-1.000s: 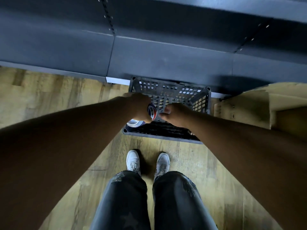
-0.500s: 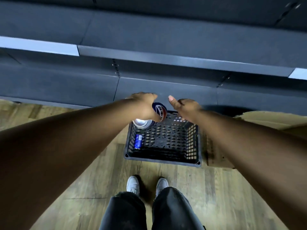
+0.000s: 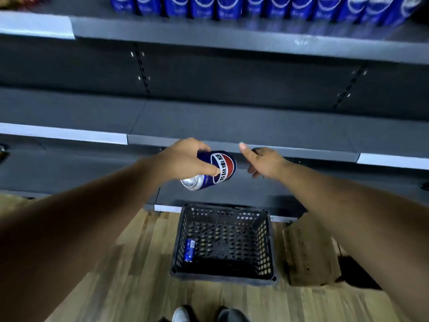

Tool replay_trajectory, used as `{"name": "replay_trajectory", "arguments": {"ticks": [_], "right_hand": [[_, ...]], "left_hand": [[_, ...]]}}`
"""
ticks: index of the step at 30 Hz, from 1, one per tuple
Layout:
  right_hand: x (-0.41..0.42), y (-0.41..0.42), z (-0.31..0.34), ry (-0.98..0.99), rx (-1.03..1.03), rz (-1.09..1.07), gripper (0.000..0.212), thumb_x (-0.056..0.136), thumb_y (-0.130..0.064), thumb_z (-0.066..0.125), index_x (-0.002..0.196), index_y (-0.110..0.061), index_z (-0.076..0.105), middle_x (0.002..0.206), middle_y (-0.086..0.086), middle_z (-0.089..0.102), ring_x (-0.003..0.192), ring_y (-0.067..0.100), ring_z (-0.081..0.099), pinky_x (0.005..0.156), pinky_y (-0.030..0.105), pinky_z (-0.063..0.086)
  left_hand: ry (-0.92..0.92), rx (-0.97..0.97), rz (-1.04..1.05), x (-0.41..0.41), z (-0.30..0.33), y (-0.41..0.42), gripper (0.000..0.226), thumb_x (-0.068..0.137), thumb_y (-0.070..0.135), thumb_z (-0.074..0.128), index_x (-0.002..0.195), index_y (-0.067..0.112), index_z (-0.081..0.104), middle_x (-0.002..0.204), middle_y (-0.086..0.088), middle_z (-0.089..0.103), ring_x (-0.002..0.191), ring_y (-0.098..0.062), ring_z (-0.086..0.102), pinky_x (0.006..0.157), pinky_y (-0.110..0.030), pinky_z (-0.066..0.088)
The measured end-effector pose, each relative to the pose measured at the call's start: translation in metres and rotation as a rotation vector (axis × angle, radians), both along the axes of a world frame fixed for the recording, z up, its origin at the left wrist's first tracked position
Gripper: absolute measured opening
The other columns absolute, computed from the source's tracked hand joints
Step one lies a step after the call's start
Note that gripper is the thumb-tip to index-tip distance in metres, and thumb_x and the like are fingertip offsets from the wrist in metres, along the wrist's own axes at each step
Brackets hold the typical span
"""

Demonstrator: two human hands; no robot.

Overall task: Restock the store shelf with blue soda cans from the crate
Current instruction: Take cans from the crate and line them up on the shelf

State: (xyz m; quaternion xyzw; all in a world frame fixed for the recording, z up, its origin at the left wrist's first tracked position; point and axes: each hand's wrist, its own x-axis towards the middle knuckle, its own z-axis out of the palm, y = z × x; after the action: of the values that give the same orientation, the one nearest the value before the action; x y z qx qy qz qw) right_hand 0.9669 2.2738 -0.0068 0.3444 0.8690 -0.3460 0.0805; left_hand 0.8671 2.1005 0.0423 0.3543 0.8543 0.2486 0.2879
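Above the crate (image 3: 267, 247), the left hand (image 3: 183, 160) is gripping a tilted blue can (image 3: 213, 169) before the shelf (image 3: 232, 40); the right hand (image 3: 264, 162) is hovering just beside it, fingers relaxed, while another can (image 3: 190, 250) is lying in the crate's left side.

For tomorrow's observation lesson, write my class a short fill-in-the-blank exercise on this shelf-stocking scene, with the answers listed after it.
1. The left hand grips a blue ____.
2. The right hand holds ____.
3. In the crate on the floor lies ____ can.
4. A row of cans stands on the ____ shelf.

Answers: can; nothing; one; top
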Motion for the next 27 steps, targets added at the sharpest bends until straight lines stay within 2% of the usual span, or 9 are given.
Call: {"name": "replay_trajectory", "arguments": {"ticks": [3, 6, 9, 13, 17, 20, 22, 24, 27], "right_hand": [[0.001, -0.003, 0.024, -0.011, 0.063, 0.038, 0.072, 0.091, -0.065, 0.021, 0.112, -0.006, 0.058, 0.1, 0.017, 0.069, 0.095, 0.028, 0.064, 0.096, 0.038, 0.045], [0.002, -0.004, 0.048, 0.005, 0.106, 0.061, 0.067, 0.093, -0.062, 0.025, 0.111, -0.007, 0.06, 0.108, 0.014, 0.066, 0.1, 0.029, 0.06, 0.092, 0.033, 0.045], [0.0, -0.005, 0.063, 0.067, 0.06, 0.06, 0.055, 0.093, -0.059, 0.033, 0.103, -0.011, 0.058, 0.105, 0.011, 0.067, 0.096, 0.026, 0.063, 0.086, 0.033, 0.048], [-0.004, -0.012, 0.078, 0.193, -0.186, -0.088, 0.055, 0.092, -0.06, 0.035, 0.106, -0.012, 0.058, 0.089, 0.005, 0.069, 0.081, 0.022, 0.067, 0.083, 0.036, 0.053], [-0.01, -0.028, 0.092, 0.388, -0.553, -0.303, 0.054, 0.092, -0.06, 0.037, 0.1, -0.01, 0.058, 0.084, 0.01, 0.068, 0.073, 0.023, 0.066, 0.067, 0.031, 0.05], [-0.016, -0.047, 0.1, 0.521, -0.779, -0.406, 0.053, 0.092, -0.061, 0.037, 0.094, -0.013, 0.06, 0.087, 0.008, 0.067, 0.076, 0.022, 0.064, 0.073, 0.032, 0.05], [-0.019, -0.057, 0.106, 0.622, -0.924, -0.436, 0.055, 0.091, -0.063, 0.037, 0.093, -0.014, 0.061, 0.09, 0.008, 0.066, 0.084, 0.022, 0.063, 0.081, 0.035, 0.049], [-0.02, -0.063, 0.116, 0.705, -1.028, -0.436, 0.061, 0.089, -0.066, 0.035, 0.099, -0.012, 0.062, 0.094, 0.009, 0.067, 0.091, 0.023, 0.063, 0.086, 0.036, 0.049], [-0.021, -0.066, 0.128, 0.784, -1.093, -0.406, 0.068, 0.088, -0.068, 0.034, 0.108, -0.01, 0.063, 0.102, 0.01, 0.07, 0.101, 0.025, 0.065, 0.094, 0.04, 0.049]], "left_hand": [[-0.001, 0.095, 0.014, 0.0, 0.025, -0.008, 0.051, 0.073, 0.029, 0.074, 0.122, 0.021, 0.06, 0.102, 0.006, 0.068, 0.089, -0.011, 0.066, 0.087, -0.032, 0.053], [-0.01, 0.191, 0.04, 0.001, 0.046, -0.016, 0.051, 0.075, 0.026, 0.074, 0.124, 0.019, 0.059, 0.106, 0.004, 0.068, 0.091, -0.012, 0.066, 0.09, -0.033, 0.052], [-0.069, 0.291, 0.108, 0.001, 0.059, -0.025, 0.056, 0.076, 0.023, 0.075, 0.128, 0.017, 0.056, 0.109, 0.004, 0.064, 0.093, -0.009, 0.064, 0.089, -0.028, 0.05], [-0.149, 0.425, 0.198, 0.004, 0.066, -0.034, 0.054, 0.077, 0.022, 0.074, 0.129, 0.016, 0.056, 0.116, 0.004, 0.064, 0.1, -0.006, 0.062, 0.087, -0.022, 0.047], [-0.113, 0.582, 0.266, 0.012, 0.071, -0.035, 0.051, 0.076, 0.019, 0.075, 0.125, 0.015, 0.059, 0.111, 0.002, 0.068, 0.093, -0.007, 0.065, 0.083, -0.024, 0.051], [-0.074, 0.694, 0.303, 0.018, 0.075, -0.035, 0.059, 0.076, 0.02, 0.076, 0.131, 0.015, 0.054, 0.112, 0.003, 0.066, 0.09, -0.005, 0.065, 0.077, -0.022, 0.053], [-0.07, 0.767, 0.299, 0.022, 0.08, -0.034, 0.058, 0.076, 0.018, 0.075, 0.131, 0.016, 0.055, 0.104, 0.01, 0.067, 0.082, 0.001, 0.067, 0.071, -0.016, 0.054], [-0.093, 0.846, 0.312, 0.025, 0.084, -0.032, 0.056, 0.077, 0.016, 0.075, 0.13, 0.015, 0.056, 0.099, 0.013, 0.067, 0.077, 0.004, 0.067, 0.065, -0.011, 0.052], [-0.176, 0.962, 0.355, 0.029, 0.089, -0.03, 0.049, 0.079, 0.013, 0.072, 0.126, 0.011, 0.058, 0.1, 0.009, 0.068, 0.074, 0.005, 0.067, 0.06, -0.011, 0.051]]}}
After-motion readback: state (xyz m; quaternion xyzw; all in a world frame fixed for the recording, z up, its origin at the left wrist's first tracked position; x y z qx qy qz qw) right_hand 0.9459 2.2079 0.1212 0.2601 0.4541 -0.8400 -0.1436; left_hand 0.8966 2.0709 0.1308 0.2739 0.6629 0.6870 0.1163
